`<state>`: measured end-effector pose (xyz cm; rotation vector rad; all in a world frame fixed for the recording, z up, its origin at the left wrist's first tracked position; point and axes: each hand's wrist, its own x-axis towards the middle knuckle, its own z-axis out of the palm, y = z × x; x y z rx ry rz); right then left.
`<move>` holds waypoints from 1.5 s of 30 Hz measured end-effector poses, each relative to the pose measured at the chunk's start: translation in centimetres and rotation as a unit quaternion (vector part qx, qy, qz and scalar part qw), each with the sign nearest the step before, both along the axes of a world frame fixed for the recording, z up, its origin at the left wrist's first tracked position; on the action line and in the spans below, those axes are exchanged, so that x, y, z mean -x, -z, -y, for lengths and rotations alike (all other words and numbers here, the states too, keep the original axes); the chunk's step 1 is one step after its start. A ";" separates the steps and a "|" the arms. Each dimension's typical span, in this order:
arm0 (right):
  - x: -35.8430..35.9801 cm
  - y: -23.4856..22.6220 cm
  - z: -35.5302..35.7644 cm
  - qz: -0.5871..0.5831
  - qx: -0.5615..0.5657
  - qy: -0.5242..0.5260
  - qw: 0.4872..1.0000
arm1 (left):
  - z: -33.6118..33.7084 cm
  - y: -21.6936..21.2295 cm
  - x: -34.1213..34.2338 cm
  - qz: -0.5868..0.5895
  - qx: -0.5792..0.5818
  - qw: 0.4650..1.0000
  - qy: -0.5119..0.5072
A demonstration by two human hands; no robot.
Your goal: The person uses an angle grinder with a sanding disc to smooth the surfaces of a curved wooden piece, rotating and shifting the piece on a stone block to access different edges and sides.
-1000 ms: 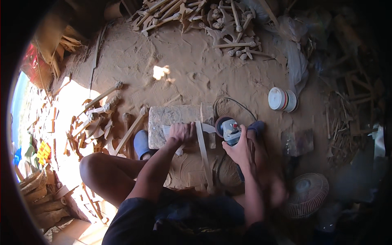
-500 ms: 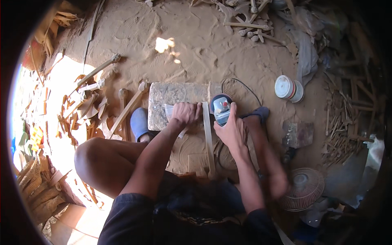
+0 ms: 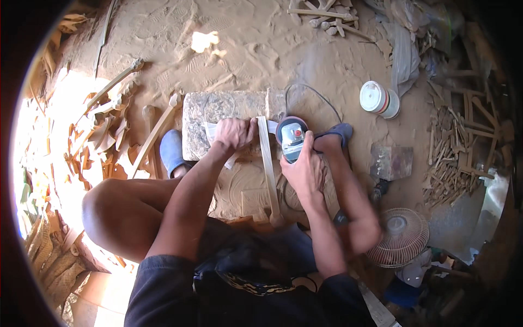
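My left hand is closed over a stone-like block, gripping a long pale wooden strip near its far end. The strip runs back toward my lap. A second pale piece shows at the left side of this hand; whether the hand holds it too is hidden. My right hand is wrapped round an angle grinder with a dark round disc. The disc is just right of the strip's far end; whether they touch I cannot tell. The worn block lies under my left hand, between my sandalled feet.
Carved wooden pieces lie at the left, and thin sticks are heaped at the right. A white tub, a metal box and a fan stand right of my leg. A dark cable loops beyond the grinder on sandy ground.
The whole view has shifted a little. Against the block, the grinder has moved slightly right and toward me, and the strip slightly right. Both hands keep their grips.
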<state>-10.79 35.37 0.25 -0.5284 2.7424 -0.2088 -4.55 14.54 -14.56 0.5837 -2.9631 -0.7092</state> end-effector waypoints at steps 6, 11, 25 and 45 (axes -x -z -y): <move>0.8 -0.4 -2.6 -0.053 0.013 0.042 0.998 | 0.0 0.2 -0.4 0.010 -0.007 1.000 -0.010; 0.7 -1.2 -1.9 -0.028 0.074 0.004 0.997 | -0.1 0.3 -0.5 -0.059 0.020 0.998 -0.001; -0.4 0.4 -2.6 -0.034 0.059 0.019 0.997 | -0.1 -0.2 -0.6 -0.034 -0.018 0.999 -0.020; 9.9 -4.5 8.4 0.128 -0.105 -0.148 0.975 | -0.1 -1.5 -0.8 -0.037 -0.038 0.998 -0.027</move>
